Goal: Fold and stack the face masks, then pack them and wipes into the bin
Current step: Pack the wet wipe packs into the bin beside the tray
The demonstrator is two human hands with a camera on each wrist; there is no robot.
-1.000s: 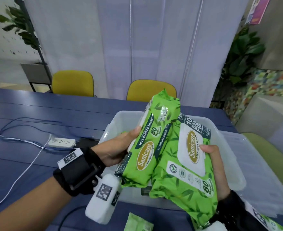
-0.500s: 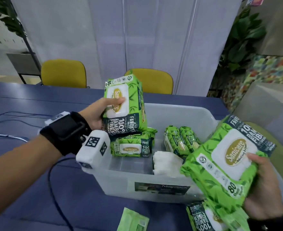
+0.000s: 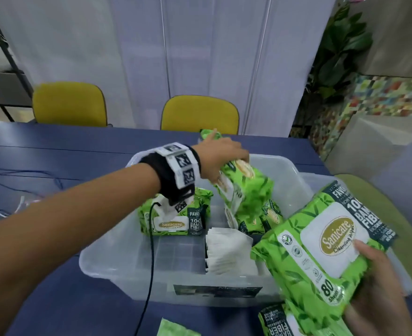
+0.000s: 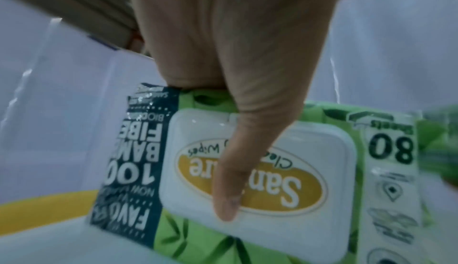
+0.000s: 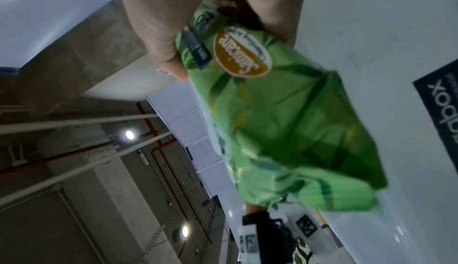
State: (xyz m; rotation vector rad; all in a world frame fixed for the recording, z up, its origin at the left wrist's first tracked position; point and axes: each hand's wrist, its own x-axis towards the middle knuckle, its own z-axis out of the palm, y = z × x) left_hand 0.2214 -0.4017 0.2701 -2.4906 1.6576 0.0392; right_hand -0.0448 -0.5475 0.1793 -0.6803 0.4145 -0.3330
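Bare forearms; left wrist: black strap (image 3: 162, 173), white camera module (image 3: 179, 166) with black square markers, black cable (image 3: 151, 238).

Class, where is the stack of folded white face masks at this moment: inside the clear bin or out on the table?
Inside. The white face masks lie on the floor of the bin, within its clear walls, beside green wipes packs.

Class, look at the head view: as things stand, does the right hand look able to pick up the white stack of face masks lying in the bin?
Probably not yet. The right hand grips a wipes pack, so its fingers are occupied. The face masks lie uncovered in the bin, just beside that pack.
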